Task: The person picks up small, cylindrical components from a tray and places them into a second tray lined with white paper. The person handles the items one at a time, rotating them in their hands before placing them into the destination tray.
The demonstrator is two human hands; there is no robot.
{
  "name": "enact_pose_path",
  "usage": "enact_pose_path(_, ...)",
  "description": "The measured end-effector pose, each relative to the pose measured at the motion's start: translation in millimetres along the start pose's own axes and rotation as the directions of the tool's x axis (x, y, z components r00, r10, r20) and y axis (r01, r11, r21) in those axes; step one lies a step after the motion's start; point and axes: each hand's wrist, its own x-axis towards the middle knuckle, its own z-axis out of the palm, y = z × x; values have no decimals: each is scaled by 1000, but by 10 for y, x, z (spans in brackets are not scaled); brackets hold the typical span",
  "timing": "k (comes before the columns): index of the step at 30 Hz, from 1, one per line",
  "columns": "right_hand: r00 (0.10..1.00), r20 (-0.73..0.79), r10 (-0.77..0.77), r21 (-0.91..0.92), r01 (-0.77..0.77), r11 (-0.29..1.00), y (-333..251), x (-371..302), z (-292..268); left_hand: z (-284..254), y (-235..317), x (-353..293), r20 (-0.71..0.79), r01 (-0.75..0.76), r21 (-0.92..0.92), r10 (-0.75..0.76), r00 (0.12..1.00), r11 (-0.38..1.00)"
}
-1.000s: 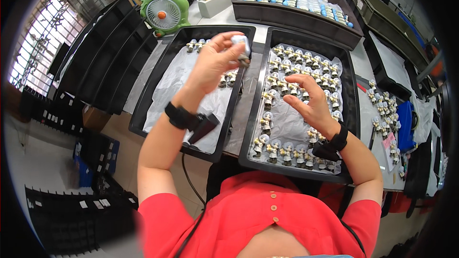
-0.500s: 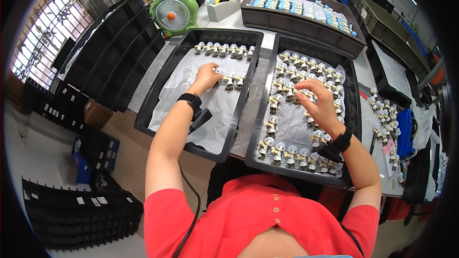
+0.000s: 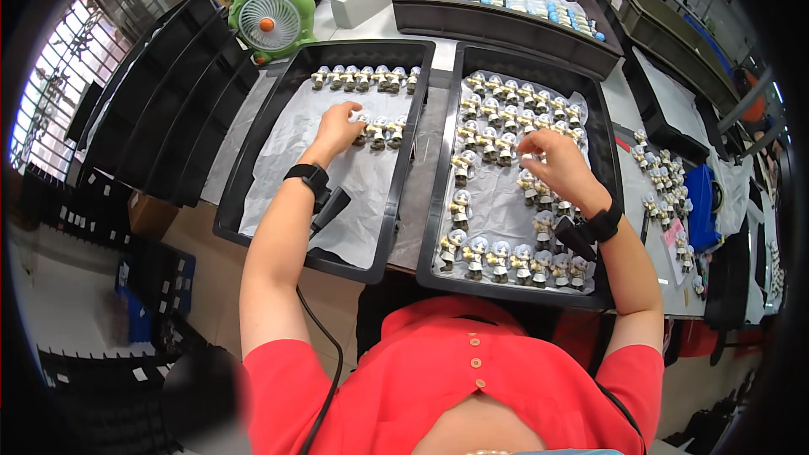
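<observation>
My left hand (image 3: pixel 339 128) reaches into the left black tray (image 3: pixel 229 212). Its thumb and fingers close around a small figurine (image 3: pixel 361 131) with pale hair and dark legs, partly hidden by the fingers, at the left end of a short row. Two more figurines (image 3: pixel 386 133) lie beside it, and a longer row (image 3: pixel 364 78) lies along the tray's far side. Over the right black tray (image 3: pixel 437 217), my right hand (image 3: pixel 556 166) is pinched, with something small and pale at its fingertips that I cannot make out. Several like figurines (image 3: pixel 499 259) lie around it on white lining.
A green animal-shaped fan (image 3: pixel 271 17) and a tape dispenser (image 3: pixel 361 5) stand behind the left tray. A brown crate (image 3: pixel 506 38) of blue-and-white pieces sits at the back. More figurines (image 3: pixel 664 177) and a blue box (image 3: pixel 701 206) are at right; stacked black trays (image 3: pixel 160 109) stand at left.
The whole view has shifted, so the trays appear farther left. My right hand's fingers have drawn together into a pinch. My left hand stays at the same figurine.
</observation>
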Motion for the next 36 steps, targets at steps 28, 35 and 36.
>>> enact_pose_path(28, 958, -245, -150, 597, 271, 755, -428, -49, 35, -205, 2034, -838, 427, 304, -898, 464, 776, 318)
enact_pose_path(35, 967, -198, -163, 581, 249, 775, -401, -29, 59, -108, 1974, -854, 432, 366, -901, 424, 796, 232)
enact_pose_path(36, 967, -194, -162, 584, 247, 774, -372, -29, 71, -102, 1981, -858, 432, 379, -902, 420, 798, 207)
